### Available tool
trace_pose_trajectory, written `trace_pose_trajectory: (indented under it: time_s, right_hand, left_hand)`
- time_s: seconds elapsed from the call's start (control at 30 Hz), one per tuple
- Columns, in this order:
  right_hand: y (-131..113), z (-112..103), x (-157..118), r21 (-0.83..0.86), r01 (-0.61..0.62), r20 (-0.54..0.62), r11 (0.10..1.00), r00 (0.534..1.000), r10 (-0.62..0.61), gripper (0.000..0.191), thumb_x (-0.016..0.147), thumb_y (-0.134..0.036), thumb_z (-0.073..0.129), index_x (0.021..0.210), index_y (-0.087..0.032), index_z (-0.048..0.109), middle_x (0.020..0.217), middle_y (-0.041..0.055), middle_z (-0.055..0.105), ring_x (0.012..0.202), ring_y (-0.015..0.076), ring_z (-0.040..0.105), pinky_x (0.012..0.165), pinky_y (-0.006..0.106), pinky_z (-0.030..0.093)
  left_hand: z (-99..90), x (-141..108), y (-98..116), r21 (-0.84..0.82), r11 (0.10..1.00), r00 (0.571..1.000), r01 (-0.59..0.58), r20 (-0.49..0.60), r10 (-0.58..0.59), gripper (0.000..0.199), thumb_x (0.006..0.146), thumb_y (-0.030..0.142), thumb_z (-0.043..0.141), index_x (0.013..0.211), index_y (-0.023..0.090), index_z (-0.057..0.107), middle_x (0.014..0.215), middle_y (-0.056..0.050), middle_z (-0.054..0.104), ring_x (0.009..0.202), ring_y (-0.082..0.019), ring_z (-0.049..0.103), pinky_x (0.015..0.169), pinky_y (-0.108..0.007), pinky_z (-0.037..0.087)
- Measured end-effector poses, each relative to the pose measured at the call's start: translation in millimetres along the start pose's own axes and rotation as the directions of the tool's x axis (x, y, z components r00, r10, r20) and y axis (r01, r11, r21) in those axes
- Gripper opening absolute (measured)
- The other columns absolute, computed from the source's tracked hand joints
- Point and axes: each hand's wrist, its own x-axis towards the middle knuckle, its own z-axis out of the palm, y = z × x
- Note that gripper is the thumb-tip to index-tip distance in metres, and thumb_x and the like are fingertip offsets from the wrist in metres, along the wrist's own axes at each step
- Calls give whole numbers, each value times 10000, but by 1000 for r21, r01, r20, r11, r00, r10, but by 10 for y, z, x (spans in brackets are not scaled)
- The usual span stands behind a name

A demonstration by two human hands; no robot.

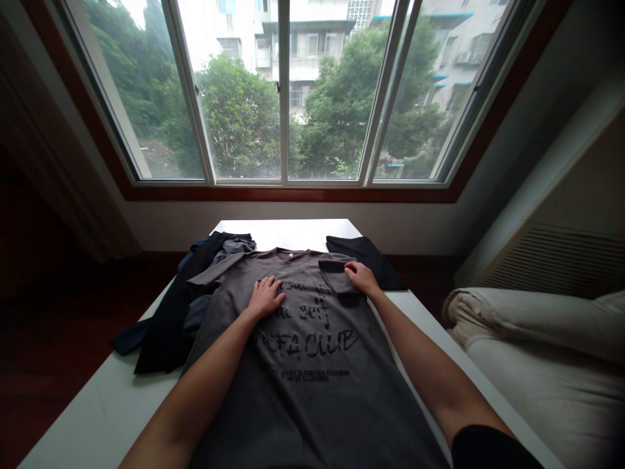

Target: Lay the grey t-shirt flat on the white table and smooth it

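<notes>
A dark grey T-shirt [312, 397] with black lettering lies spread on the white table [92, 397], its collar toward the window. The sleeve on the right [336, 277] is folded inward over the chest. My right hand [362, 277] is closed at the edge of that sleeve, fingers pressed together on it. Flat on the chest, over the start of the lettering, rests my left hand [265, 296] with its fingers spread. The sleeve on the left [215, 270] lies stretched outward.
Piled dark clothes [170, 312] lie along the table's left side. A folded black garment [364, 260] sits at the back right. Beyond the table is a window [283, 98]; a pale sofa [541, 365] stands to the right.
</notes>
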Motion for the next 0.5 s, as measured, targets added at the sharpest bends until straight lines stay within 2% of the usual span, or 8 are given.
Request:
trace_pose_trajectory:
  time_s: [0.13, 0.2, 0.27, 0.33, 0.4, 0.5]
  right_hand:
    - [86, 168, -77, -196, 206, 37, 959, 978, -203, 215, 835, -269, 664, 1024, -218, 754, 1336, 91, 644, 1315, 283, 533, 1208, 426, 354]
    - [111, 191, -74, -224, 246, -20, 943, 966, -257, 256, 874, -291, 619, 1088, -217, 740, 1407, 96, 592, 1365, 290, 483, 1226, 431, 329]
    - [153, 179, -56, -250, 209, -127, 946, 961, -246, 308, 912, -315, 570, 1163, -209, 715, 1414, 112, 573, 1368, 298, 468, 1224, 432, 328]
    - [217, 155, -44, -286, 114, -194, 951, 965, -174, 370, 925, -344, 568, 1245, -198, 685, 1415, 133, 566, 1357, 316, 469, 1208, 438, 341]
    - [284, 143, -47, -346, 51, -147, 937, 983, -108, 447, 914, -381, 614, 1318, -195, 656, 1438, 148, 557, 1357, 333, 475, 1198, 443, 346]
    - [335, 171, -64, -450, 61, -11, 891, 997, -74, 537, 912, -432, 654, 1399, -206, 622, 1508, 151, 519, 1401, 347, 454, 1209, 482, 317]
  left_hand:
    - [-9, -6, 5, 1, 1000, 1000, -1, 4, 1, 584, 1006, 530, 483, 1536, 287, 466, 1678, -100, 338, 1563, -324, 242, 1269, -561, 153]
    - [-12, -7, 8, 1, 1000, 1000, 3, 7, -3, 582, 1006, 535, 482, 1534, 291, 466, 1680, -96, 335, 1564, -322, 238, 1269, -560, 153]
    - [-11, -5, 9, 2, 1000, 1000, 6, 5, -6, 579, 1005, 535, 485, 1532, 296, 468, 1679, -91, 336, 1566, -320, 233, 1269, -558, 153]
    - [-7, -3, 8, 2, 1000, 1000, 6, 2, -6, 578, 1005, 534, 485, 1532, 297, 467, 1677, -92, 340, 1566, -320, 233, 1269, -556, 156]
    - [-2, -1, 5, 2, 1000, 1000, 0, 0, 0, 580, 1006, 535, 482, 1532, 290, 469, 1675, -98, 342, 1564, -324, 237, 1268, -560, 157]
    - [2, -1, 4, 7, 1000, 1000, -1, 0, 1, 582, 1007, 534, 482, 1534, 288, 467, 1675, -97, 341, 1563, -324, 238, 1268, -561, 159]
